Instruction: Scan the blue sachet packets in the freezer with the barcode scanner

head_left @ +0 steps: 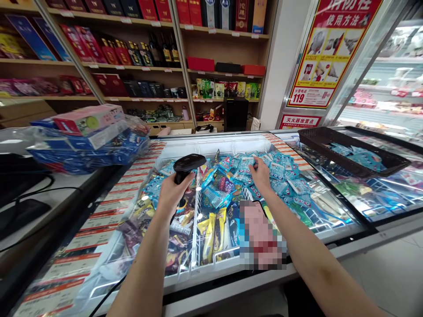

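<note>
Freezer (224, 293): under its glass you have mixed wrapped goods on both sides of a white wire divider (197, 207), with yellow wrappers (207, 233) near the front. A loose pile of blue packets (277, 171) lies toward the far right half, seemingly on the glass. Brown basket (313, 137), right of the pile: holds more packets of similar blue. Clear plastic (135, 147) at left wraps blue boxes (74, 154).

Your left hand (173, 191) grips a black barcode scanner (189, 164), head uppermost, forearm rising from the near edge. Your right hand (259, 171) reaches forward over the pile, fingers bent at a packet; cannot tell whether they pinch or merely touch it.
</note>
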Demonstrator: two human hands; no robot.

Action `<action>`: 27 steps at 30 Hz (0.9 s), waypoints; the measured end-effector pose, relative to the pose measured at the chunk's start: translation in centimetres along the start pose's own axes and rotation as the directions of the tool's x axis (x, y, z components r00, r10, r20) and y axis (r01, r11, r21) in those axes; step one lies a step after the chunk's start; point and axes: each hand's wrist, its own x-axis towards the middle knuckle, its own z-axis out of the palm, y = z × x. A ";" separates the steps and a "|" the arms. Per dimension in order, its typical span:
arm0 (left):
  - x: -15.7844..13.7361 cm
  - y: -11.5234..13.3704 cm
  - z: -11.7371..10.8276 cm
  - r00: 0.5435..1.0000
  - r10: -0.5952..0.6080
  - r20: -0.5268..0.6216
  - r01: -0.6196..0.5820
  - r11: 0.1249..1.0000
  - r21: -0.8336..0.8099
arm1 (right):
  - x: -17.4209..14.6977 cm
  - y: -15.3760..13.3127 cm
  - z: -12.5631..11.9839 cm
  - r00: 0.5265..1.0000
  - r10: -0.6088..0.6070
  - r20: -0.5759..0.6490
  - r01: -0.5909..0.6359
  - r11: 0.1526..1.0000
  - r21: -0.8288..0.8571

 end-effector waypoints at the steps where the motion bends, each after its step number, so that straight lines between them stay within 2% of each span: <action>1: 0.0 0.0 -0.4 1.000 0.000 -0.021 0.001 1.000 0.015 | 0.0 0.2 0.1 1.000 -0.013 -0.015 0.012 0.999 -0.031; 5: 0.2 -0.5 -2.1 0.997 -0.038 -0.066 0.041 0.998 0.043 | -0.2 0.5 0.4 0.995 -0.062 -0.078 0.050 0.987 -0.150; 8: 0.4 -1.3 -3.4 0.993 -0.062 -0.100 0.062 0.998 0.000 | -0.4 0.3 0.4 0.989 -0.115 -0.089 0.094 0.973 -0.209; 12: 0.7 -2.3 -4.8 0.987 -0.069 -0.147 0.060 0.996 -0.068 | -0.8 -0.6 0.3 0.988 -0.147 -0.056 0.129 0.959 -0.251; 17: 0.7 -3.1 -6.3 0.968 -0.079 -0.238 0.085 0.996 0.016 | -1.4 -2.4 0.8 0.984 -0.177 -0.013 0.168 0.952 -0.258; 20: 0.7 -3.6 -7.0 0.953 -0.090 -0.291 0.105 0.994 0.038 | -1.2 -3.9 1.8 0.970 -0.230 0.080 0.242 0.945 -0.221; 23: 0.9 -4.0 -7.5 0.933 -0.103 -0.346 0.121 0.992 0.032 | -0.4 -5.8 3.4 0.906 -0.325 0.271 0.370 0.919 -0.137; 24: 0.9 -4.1 -7.7 0.924 -0.104 -0.367 0.122 0.992 0.027 | -0.1 -6.5 4.0 0.866 -0.366 0.342 0.420 0.902 -0.097; 27: 1.0 -4.4 -8.1 0.909 -0.109 -0.402 0.132 0.991 0.029 | 0.9 -8.6 6.2 0.690 -0.532 0.491 0.586 0.808 0.053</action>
